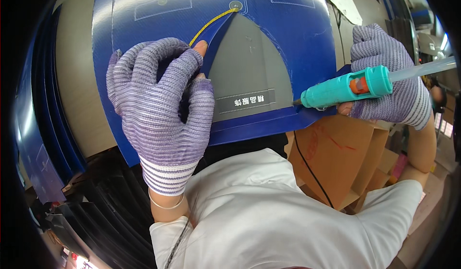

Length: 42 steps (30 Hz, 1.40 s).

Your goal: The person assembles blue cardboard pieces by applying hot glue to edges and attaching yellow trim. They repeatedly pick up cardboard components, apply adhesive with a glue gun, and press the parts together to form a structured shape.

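A blue printed sheet lies before me, with pocket and button shapes on it. Within it is an arched grey panel bearing a dark label strip. My left hand, in a striped purple glove with bare fingertips, has thumb and forefinger closed on a lifted blue flap at the panel's left side. A thin yellow cord curves from the fingers up to a round button shape. My right hand, gloved alike, grips a teal glue gun with a clear glue stick in its back. Its nozzle meets the panel's lower right corner.
Stacked dark blue sheets stand at the left, beside the pale table. Below right are brown cardboard boxes with a black cable hanging across them. Black folded material sits at the lower left.
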Tool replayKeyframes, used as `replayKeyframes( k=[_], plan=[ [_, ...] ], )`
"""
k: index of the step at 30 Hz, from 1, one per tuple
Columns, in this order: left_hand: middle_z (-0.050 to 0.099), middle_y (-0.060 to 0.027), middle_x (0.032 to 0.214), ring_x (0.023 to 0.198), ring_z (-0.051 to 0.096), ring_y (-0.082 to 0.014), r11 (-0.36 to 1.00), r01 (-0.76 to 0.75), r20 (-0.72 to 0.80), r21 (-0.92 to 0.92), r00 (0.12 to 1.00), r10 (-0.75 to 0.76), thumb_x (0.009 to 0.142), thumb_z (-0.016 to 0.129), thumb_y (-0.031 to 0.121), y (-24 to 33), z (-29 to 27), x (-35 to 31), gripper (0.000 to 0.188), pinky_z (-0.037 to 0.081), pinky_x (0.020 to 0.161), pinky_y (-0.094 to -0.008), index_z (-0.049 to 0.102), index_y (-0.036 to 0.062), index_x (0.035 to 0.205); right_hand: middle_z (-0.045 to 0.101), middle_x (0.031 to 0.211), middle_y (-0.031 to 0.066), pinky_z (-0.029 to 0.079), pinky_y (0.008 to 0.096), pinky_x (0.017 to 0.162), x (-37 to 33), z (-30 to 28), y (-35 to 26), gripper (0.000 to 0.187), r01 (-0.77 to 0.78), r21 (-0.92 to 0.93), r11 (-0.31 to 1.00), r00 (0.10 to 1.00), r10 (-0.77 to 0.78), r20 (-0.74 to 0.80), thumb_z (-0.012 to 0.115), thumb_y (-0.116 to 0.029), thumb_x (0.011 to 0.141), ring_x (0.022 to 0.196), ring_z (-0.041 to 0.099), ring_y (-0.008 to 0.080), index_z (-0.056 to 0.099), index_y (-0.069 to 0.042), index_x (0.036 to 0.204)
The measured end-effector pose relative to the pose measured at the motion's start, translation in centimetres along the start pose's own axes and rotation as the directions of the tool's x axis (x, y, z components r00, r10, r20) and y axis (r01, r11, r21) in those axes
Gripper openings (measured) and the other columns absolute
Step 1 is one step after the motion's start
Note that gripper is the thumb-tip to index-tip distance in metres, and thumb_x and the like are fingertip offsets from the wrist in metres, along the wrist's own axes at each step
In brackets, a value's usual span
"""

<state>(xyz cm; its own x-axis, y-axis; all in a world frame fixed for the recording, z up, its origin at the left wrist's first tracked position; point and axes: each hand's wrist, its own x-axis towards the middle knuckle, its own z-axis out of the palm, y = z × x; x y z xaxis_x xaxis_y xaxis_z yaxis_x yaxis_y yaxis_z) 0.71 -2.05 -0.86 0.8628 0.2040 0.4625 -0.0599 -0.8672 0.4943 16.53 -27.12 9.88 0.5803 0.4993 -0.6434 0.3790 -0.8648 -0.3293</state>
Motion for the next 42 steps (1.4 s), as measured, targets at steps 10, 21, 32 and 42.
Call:
replayKeyframes(
  k=[10, 21, 32, 42],
  plan=[
    [0.066, -0.0111, 0.108, 0.107, 0.058, -0.029, 1.0, 0.01, 0.036, -0.014, 0.999, -0.009, 0.072, 0.068, -0.002, -0.1, -0.3, 0.3, 0.034, 0.045, 0.099, -0.0402, 0.074, 0.0037, 0.105, 0.061, 0.087, 0.0049, 0.047, 0.0356, 0.078, 0.5, -4.5, -0.3, 0.047, 0.583, -0.454, 0.674, 0.782, -0.616, 0.091, 0.083, -0.038, 0.079, 0.079, 0.056, 0.0211, 0.064, -0.003, 0.103],
    [0.066, -0.0076, 0.105, 0.109, 0.058, -0.0294, 0.998, 0.041, -0.01, 0.049, 0.999, -0.041, 0.071, 0.067, 0.01, 0.6, -0.1, 0.4, 0.033, 0.027, 0.116, -0.0544, 0.076, 0.0101, 0.103, 0.058, 0.071, -0.0028, 0.041, 0.0211, 0.048, 4.3, -2.7, 14.7, 0.031, 0.329, 0.173, 0.928, 0.472, -0.003, -0.882, 0.075, -0.032, 0.091, 0.055, 0.052, 0.0037, 0.072, -0.005, 0.107],
    [0.066, -0.0085, 0.103, 0.106, 0.06, -0.0282, 0.998, 0.029, -0.013, 0.058, 1.0, -0.028, 0.072, 0.068, 0.003, 0.5, -0.2, 0.6, 0.031, 0.029, 0.115, -0.0508, 0.075, 0.0067, 0.102, 0.069, 0.08, 0.0136, 0.052, 0.036, 0.067, 7.3, -0.6, 19.0, 0.04, -0.176, -0.07, 0.982, 0.466, 0.021, -0.884, 0.069, -0.042, 0.09, 0.07, 0.066, 0.023, 0.071, -0.003, 0.099],
    [0.067, -0.0081, 0.103, 0.105, 0.061, -0.0279, 0.999, -0.01, -0.038, 0.049, 0.999, 0.012, 0.072, 0.068, 0.001, 0.2, 0.0, 0.2, 0.033, 0.031, 0.113, -0.0482, 0.075, 0.0068, 0.104, 0.065, 0.078, -0.0002, 0.042, 0.0346, 0.067, -2.3, 7.9, 3.4, 0.033, 0.488, -0.536, 0.689, 0.443, -0.725, -0.527, 0.074, -0.008, 0.07, 0.072, 0.058, 0.0195, 0.075, -0.013, 0.102]
  ],
)
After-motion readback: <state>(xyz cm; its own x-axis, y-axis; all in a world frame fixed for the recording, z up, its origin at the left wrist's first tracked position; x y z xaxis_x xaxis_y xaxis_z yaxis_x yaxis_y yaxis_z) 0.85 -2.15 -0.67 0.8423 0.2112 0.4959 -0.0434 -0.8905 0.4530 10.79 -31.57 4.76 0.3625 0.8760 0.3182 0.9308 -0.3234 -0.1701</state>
